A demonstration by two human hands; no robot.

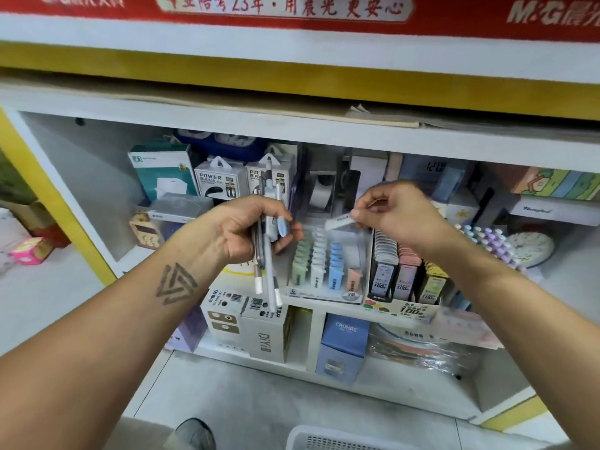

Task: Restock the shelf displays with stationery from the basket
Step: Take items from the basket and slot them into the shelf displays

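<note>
At a white shop shelf (227,125), the left hand (246,228) grips a bundle of slim grey-white pens (268,254), fingers curled round them. The right hand (396,212) pinches a small white lead case (338,221) just above the clear display tray of pastel refill cases (324,264) (labelled 2B). A white plastic basket (324,440) sits at the bottom edge.

Two power bank boxes (220,181), one basket (324,440), two hands (250,228), one clock (529,250).
</note>
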